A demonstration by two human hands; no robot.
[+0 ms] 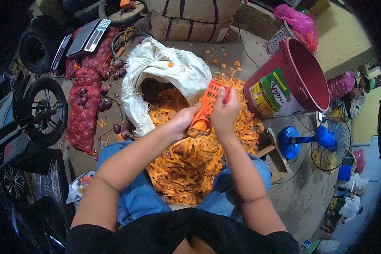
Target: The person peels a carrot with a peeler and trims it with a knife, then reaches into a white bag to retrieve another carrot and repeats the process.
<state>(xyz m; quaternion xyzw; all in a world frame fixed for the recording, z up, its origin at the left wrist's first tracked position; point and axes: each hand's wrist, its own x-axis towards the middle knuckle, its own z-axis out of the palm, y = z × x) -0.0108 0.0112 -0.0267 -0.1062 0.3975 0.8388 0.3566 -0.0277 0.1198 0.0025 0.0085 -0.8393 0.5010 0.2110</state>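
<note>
Orange peeler (207,101) above peel-strewn concrete floor (300,199)

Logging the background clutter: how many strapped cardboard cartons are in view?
2. Both stacked at the top, behind the white sack: the upper carton on the lower carton. More may lie beyond the frame.

Right hand (225,113) clamps the top of a flat orange plastic slicer (207,103), held tilted. Left hand (183,122) presses a stubby orange carrot (199,127) against its lower end. Beneath them, a heap of orange carrot strips (190,165) covers the concrete floor (296,199) between the blue-jeaned knees. An open white woven sack (165,67) sits behind the heap, and a round red plastic bucket (300,76) lies tipped to its right.
</note>
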